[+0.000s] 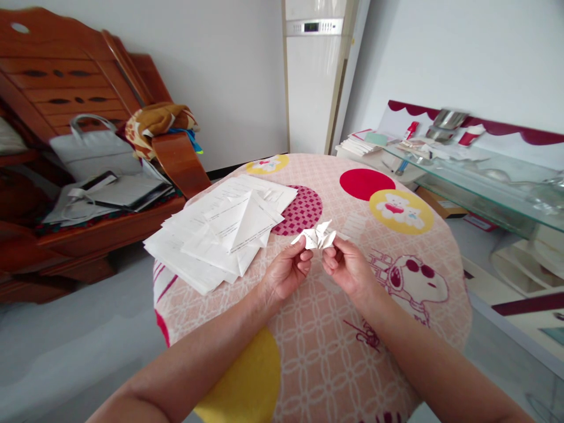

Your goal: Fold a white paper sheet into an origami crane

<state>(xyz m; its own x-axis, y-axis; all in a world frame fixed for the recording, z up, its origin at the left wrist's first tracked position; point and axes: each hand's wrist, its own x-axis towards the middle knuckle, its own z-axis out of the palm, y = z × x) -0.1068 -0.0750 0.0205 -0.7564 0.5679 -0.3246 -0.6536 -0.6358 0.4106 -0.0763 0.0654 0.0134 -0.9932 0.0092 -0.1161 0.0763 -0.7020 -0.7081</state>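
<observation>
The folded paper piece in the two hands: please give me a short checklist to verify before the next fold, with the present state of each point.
1. Left hand has a grip on the folded paper piece: ok, fingertips pinch its left end.
2. Right hand has a grip on it: ok, fingers pinch its right side.
3. Piece is held above the table, not pressed on it: ok.
4. Creases are sharp and even: cannot tell, too small to see.
5. Stack of paper sheets lies apart from the hands: ok, to the left on the table.
6. Stack fully on the table: not ok, its left edge hangs over the rim.
</observation>
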